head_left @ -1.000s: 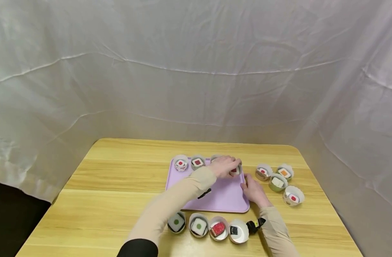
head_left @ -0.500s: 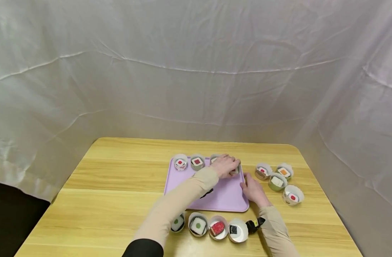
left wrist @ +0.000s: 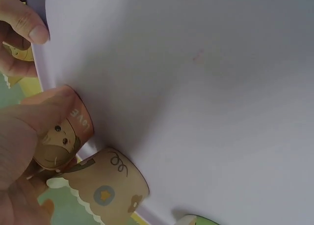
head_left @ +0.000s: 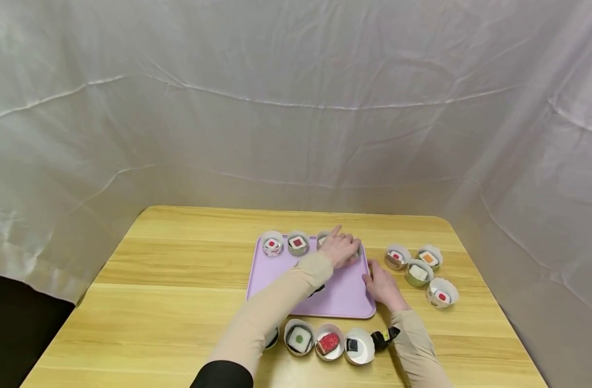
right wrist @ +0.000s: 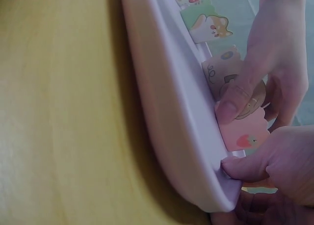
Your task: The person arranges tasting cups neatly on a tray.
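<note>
My left hand [head_left: 340,249] reaches across the lilac tray [head_left: 335,296] to its back right corner. In the left wrist view its thumb and fingers pinch a pink paper cup [left wrist: 81,117] printed with "LOVE" and a face, standing inside the tray. What lies in that cup is mostly hidden by the hand. A beige cup [left wrist: 110,186] stands right beside it. My right hand [head_left: 382,286] grips the tray's right edge; in the right wrist view its thumb [right wrist: 240,167] lies over the rim, the other fingers outside and underneath.
Along the tray's back stand more cups, including a white one [head_left: 272,245] and a green one [head_left: 298,245], with sushi-like pieces. A front row includes a red-piece cup [head_left: 329,345]. Right of the tray, several cups [head_left: 419,273] cluster. Grey-white curtains surround the wooden table [head_left: 170,291].
One finger of my left hand has lifted and points up from the cup. The left forearm has shifted slightly right, covering more of the leftmost front cup. My right hand stays on the tray edge.
</note>
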Motion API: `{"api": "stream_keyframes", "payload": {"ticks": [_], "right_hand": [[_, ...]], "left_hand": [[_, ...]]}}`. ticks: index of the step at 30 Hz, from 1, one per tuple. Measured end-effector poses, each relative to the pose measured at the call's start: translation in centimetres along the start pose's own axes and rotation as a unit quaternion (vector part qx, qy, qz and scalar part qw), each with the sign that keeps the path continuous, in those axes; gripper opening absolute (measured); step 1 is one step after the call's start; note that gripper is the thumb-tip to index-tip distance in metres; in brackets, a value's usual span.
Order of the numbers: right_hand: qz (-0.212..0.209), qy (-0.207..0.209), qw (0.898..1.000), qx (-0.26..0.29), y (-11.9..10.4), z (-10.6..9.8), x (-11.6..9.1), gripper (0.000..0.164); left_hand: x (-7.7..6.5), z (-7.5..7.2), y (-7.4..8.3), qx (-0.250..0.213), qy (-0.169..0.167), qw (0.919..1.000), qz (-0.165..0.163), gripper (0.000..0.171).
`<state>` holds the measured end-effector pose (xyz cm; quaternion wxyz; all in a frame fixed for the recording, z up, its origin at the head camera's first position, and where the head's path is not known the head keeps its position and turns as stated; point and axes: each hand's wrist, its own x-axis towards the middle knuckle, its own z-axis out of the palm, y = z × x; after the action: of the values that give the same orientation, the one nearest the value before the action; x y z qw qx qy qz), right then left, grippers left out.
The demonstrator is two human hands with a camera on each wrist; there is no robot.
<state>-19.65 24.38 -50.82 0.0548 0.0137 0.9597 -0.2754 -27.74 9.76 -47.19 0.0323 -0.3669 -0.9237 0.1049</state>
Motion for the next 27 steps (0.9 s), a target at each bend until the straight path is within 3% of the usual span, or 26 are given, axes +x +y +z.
{"api": "stream_keyframes", "payload": {"ticks": [6,27], "right_hand": [[0.005,-0.003,1.0,0.0,-0.1,-0.1,0.1,0.044],[-0.011,0.015,1.0,0.001,-0.1,0.1,-0.1,0.042]], "left_hand": [[0.1,-0.1,0.5,0.034,-0.015,0.9989,-0.03,0.055],[1.6,0.2,1.4,0.026,-0.055,0.995,-0.079,0.046]]}}
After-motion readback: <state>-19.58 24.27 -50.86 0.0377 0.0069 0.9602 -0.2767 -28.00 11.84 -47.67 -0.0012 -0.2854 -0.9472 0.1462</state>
